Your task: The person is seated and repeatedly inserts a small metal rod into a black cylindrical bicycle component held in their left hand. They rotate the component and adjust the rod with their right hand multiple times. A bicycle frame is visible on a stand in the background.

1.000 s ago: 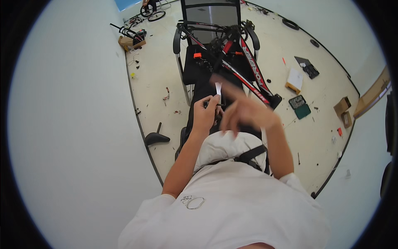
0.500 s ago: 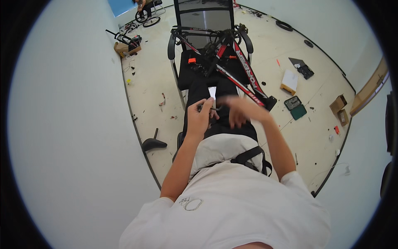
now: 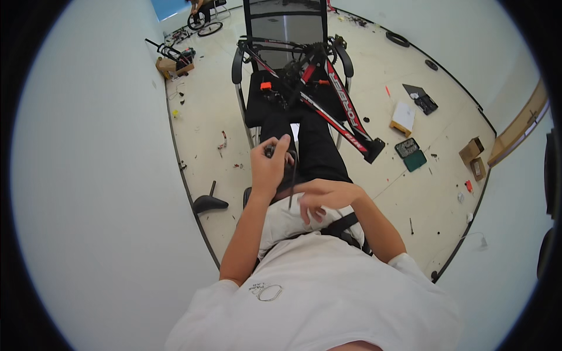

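Since the frame half a second earlier, the right hand [image 3: 329, 196] has dropped from beside the left hand [image 3: 267, 169] toward the waist, and a dark bent rod [image 3: 293, 178], likely a hex key, now points down over the lap. Left grip: closed around a small dark part [image 3: 270, 151], thumb upward, above the thighs. Right grip: fingers loosely bent and parted near the rod's lower end — whether they touch or pinch it, I cannot tell.

Ahead, a red, black and white bicycle frame [image 3: 345, 105] lies across the chair seat [image 3: 256, 108], its head-tube end jutting out past the right front corner. An orange block [image 3: 266, 86] sits toward the seat's left edge. On the floor, a saddle [image 3: 211, 203] on its post lies near the left wall; an open green case [image 3: 414, 160] lies to the right.

Judging by this, work on the small part is midway: it is in hand, apart from the frame, and the saddle is off the frame too.

Hard to make out are the part's shape, mostly covered by the fingers, whether the rod is seated in it, and the blurred right fingertips — the far person [image 3: 202, 8] is cut off at the top.
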Demonstrator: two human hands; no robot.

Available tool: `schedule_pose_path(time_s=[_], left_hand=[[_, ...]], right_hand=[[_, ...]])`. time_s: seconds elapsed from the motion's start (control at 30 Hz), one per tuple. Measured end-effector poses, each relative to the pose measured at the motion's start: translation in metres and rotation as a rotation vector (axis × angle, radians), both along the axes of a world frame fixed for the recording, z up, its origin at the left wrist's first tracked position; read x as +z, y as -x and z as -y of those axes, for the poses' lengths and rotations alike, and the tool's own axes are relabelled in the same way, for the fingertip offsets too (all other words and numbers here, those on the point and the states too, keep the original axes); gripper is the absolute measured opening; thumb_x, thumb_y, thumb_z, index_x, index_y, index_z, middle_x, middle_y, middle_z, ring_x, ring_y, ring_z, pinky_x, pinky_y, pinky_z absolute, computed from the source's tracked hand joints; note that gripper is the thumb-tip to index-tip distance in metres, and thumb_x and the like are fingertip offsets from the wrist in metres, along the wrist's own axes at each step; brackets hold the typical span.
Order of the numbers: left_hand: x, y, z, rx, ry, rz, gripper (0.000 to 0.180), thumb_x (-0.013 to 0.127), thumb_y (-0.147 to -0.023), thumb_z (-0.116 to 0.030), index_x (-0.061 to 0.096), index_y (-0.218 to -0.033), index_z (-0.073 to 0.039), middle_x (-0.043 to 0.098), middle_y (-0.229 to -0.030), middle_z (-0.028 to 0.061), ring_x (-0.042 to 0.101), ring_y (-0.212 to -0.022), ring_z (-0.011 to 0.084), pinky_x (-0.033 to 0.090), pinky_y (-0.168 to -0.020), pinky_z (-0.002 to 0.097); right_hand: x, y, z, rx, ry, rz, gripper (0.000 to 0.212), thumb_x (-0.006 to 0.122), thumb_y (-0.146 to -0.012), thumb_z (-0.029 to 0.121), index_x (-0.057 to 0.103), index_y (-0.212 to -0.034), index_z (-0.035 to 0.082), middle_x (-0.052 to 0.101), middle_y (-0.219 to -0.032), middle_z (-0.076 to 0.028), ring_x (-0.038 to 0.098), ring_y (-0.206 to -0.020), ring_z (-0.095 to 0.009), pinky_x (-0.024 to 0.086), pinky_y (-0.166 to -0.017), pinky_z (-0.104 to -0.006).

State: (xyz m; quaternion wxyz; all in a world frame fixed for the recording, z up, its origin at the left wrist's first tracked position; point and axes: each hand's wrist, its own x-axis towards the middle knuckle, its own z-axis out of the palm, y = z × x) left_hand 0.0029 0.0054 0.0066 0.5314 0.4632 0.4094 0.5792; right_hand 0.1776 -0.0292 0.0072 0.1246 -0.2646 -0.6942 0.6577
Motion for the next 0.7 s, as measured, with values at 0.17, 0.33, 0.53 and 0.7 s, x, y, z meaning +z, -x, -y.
schedule_pose_path(time_s=[0.17, 0.33, 0.53, 0.7], left_hand=[[-0.007, -0.005, 0.009, 0.027, 0.052, 0.004, 0.040, 0.063, -0.093, -0.031, 0.055, -0.064, -0.006, 0.054, -0.055, 0.0004, 0.042, -0.041, 0.0052, 0.031, -0.037, 0.0225], [0.004, -0.002, 0.010, -0.097, 0.133, -0.174, 0.039, 0.062, -0.093, -0.033, 0.056, -0.066, -0.005, 0.050, -0.053, -0.0013, 0.045, -0.040, 0.0064, 0.028, -0.034, 0.0225], [-0.004, 0.002, 0.007, -0.302, 0.070, -0.080, 0.029, 0.066, -0.089, -0.029, 0.057, -0.074, -0.005, 0.056, -0.059, 0.0004, 0.053, -0.048, 0.0072, 0.036, -0.039, 0.0209], [-0.019, 0.000, 0.001, -0.143, -0.139, -0.337, 0.020, 0.072, -0.079, -0.012, 0.055, -0.076, -0.002, 0.058, -0.060, 0.0028, 0.049, -0.051, 0.0080, 0.039, -0.048, 0.0242]], right_hand=[[0.063, -0.006, -0.012, 0.046, -0.191, -0.295, 0.051, 0.050, -0.096, 0.020, 0.042, -0.144, 0.002, 0.069, -0.090, -0.012, 0.062, -0.060, -0.013, 0.049, -0.057, -0.0251], [0.044, -0.007, -0.008, -0.297, -0.421, -0.159, 0.029, 0.056, -0.095, 0.018, 0.063, -0.118, 0.001, 0.067, -0.077, -0.010, 0.057, -0.056, -0.011, 0.044, -0.052, -0.0236], [0.040, 0.005, -0.009, -0.788, -0.767, -0.174, 0.018, 0.070, -0.085, 0.013, 0.063, -0.082, -0.003, 0.065, -0.075, -0.007, 0.062, -0.064, -0.012, 0.050, -0.058, -0.0251], [0.023, 0.004, -0.016, -0.780, -0.809, -0.214, 0.016, 0.064, -0.088, 0.009, 0.061, -0.079, -0.003, 0.064, -0.073, -0.006, 0.063, -0.065, -0.011, 0.050, -0.058, -0.0241]])
